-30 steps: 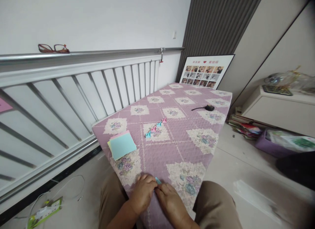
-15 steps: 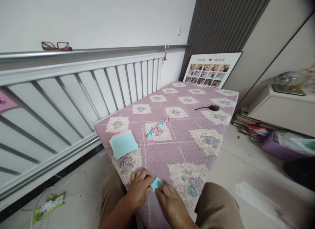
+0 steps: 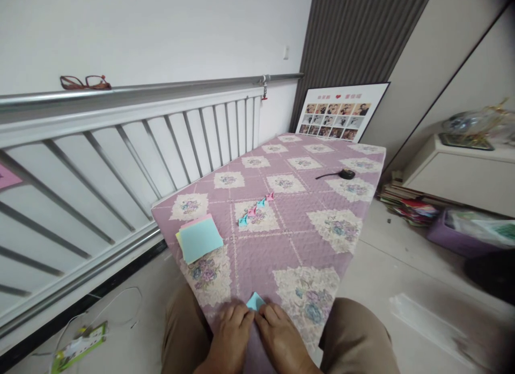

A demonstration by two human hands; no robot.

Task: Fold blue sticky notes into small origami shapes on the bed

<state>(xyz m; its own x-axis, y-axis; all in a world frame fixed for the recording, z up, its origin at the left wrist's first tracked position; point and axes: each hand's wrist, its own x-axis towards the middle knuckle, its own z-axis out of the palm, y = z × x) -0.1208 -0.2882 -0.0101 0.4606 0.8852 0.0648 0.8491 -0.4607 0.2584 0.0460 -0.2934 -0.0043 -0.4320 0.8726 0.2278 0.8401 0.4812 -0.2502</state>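
Close to the near edge of the table, a small folded piece of light blue paper [image 3: 255,301] lies under my fingertips. My left hand [image 3: 234,328] is closed on its left lower edge, thumb pressed inward. On the other side my right hand [image 3: 278,327] pinches the right lower edge, so the bottom of the paper is hidden. Farther up the cloth stand several small folded paper pieces, blue [image 3: 243,221] and pink [image 3: 270,196], in a slanting row. A stack of square paper sheets [image 3: 201,239], blue on top with pink and yellow beneath, sits to the left.
The purple flowered cloth [image 3: 257,261] covers the table. A black object with a strap [image 3: 346,174] lies toward its far right. A white radiator [image 3: 120,165] runs along the left, with glasses [image 3: 85,83] on the pipe above. A photo board [image 3: 341,111] leans behind.
My left hand has shifted down and now lies below the blue paper rather than at its left. My right hand stays on the paper. The view has tilted slightly.
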